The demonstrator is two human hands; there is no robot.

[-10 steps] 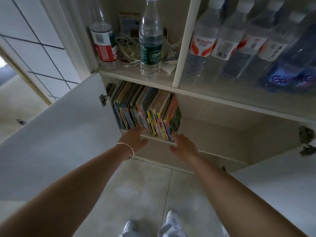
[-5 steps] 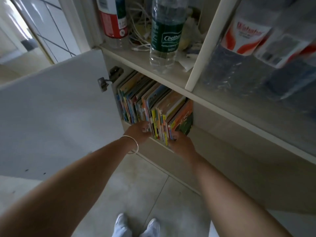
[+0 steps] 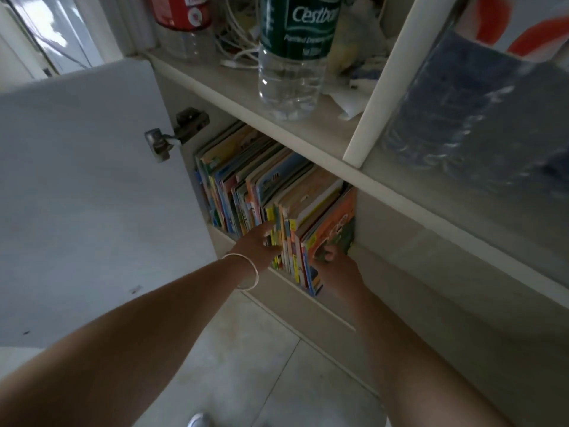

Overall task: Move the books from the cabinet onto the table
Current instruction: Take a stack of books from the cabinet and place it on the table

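A row of colourful thin books (image 3: 271, 186) stands upright in the lower cabinet compartment, leaning left against its wall. My left hand (image 3: 258, 245), with a silver bangle on the wrist, reaches into the spines near the middle of the row, its fingertips tucked between books. My right hand (image 3: 335, 266) is at the right end of the row, with its fingers curled onto the cover of the outermost orange book (image 3: 335, 223). The bunch of books between my hands sticks out slightly past the shelf edge. No table is in view.
The white cabinet door (image 3: 92, 195) stands open on the left, with its hinge (image 3: 175, 134) beside the books. On the shelf above stand a green-label water bottle (image 3: 292, 57) and a red-label bottle (image 3: 181, 13) among cables. Wrapped bottle packs (image 3: 480, 112) fill the right. Tiled floor lies below.
I have moved closer to the cabinet. Both hands went from the shelf's front edge up onto the books, the left into the spines and the right onto the orange end book.
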